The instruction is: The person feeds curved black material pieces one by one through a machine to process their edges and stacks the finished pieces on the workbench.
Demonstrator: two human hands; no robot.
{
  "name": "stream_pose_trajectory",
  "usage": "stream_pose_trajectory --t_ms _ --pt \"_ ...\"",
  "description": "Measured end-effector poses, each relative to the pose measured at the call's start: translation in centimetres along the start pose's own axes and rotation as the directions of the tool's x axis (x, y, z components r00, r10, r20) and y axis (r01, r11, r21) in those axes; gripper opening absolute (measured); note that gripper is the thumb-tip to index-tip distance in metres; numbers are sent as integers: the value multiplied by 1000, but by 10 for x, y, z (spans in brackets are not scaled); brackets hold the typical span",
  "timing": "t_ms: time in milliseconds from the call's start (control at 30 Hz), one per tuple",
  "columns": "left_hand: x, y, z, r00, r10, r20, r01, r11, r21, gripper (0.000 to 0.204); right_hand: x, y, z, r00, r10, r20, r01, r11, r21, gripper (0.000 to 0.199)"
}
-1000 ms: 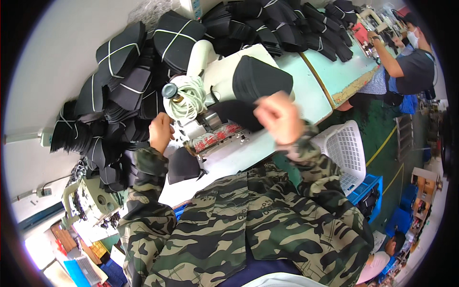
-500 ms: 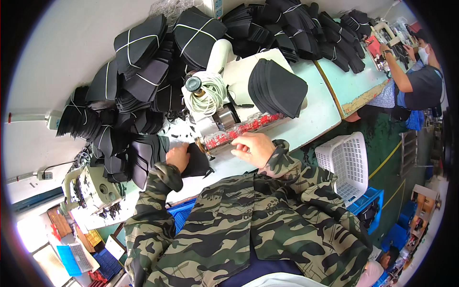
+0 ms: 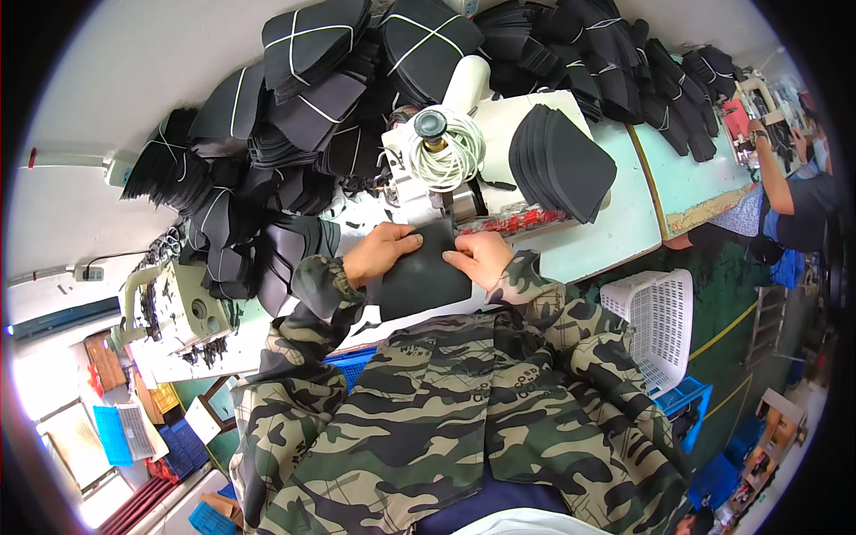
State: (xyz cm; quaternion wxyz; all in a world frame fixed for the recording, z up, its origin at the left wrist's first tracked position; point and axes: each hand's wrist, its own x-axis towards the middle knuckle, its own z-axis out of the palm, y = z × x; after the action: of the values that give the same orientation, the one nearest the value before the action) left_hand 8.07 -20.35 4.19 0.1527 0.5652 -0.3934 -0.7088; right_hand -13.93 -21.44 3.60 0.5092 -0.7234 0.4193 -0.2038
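Observation:
A flat black sheet piece (image 3: 423,283), foam or fabric by its look, is held between my two hands in front of a cream sewing machine (image 3: 464,87). My left hand (image 3: 382,253) grips its left edge, thumb on top. On its upper right edge my right hand (image 3: 483,259) closes with thumb and fingers. The sheet's far edge reaches the machine's metal working end (image 3: 459,201); exactly how it sits there is hidden. A coil of white cord (image 3: 455,160) and a dark round knob (image 3: 431,125) top the machine. On its bed lies a fanned stack of black pieces (image 3: 562,165).
Tied bundles of black pieces (image 3: 312,45) crowd the table's back and left. Another cream machine (image 3: 183,303) stands at left. A white basket (image 3: 655,330) sits above a blue crate (image 3: 685,401) on the right. Beyond, a person (image 3: 802,209) works at the adjoining table (image 3: 704,192).
My left hand has moved right from the pieces on the left, bringing a black sheet to the machine. My right hand, empty before, now grips its edge. The view has shifted slightly.

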Motion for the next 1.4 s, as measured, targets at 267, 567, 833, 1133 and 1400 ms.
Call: stream_pose_trajectory --t_ms 267,567,833,1133,1400 --pt "6 6 -23 1000 10 -25 -4 971 240 25 8 -3 -44 993 34 -116 -46 994 -101 19" --pt "40 26 6 996 82 37 -80 996 -34 17 26 -2 -54 992 -123 -29 75 758 -648 34" --pt "34 41 -5 988 -87 127 91 996 -21 20 -13 8 -50 983 44 -177 -106 928 -357 32" --pt "30 21 -24 786 413 -460 -260 896 361 23 -50 50 -60 890 332 -311 -192 894 406 16" --pt "2 -83 -35 909 274 -314 248 249 936 38 -61 -50 -155 504 -489 -712 -49 807 -589 12"
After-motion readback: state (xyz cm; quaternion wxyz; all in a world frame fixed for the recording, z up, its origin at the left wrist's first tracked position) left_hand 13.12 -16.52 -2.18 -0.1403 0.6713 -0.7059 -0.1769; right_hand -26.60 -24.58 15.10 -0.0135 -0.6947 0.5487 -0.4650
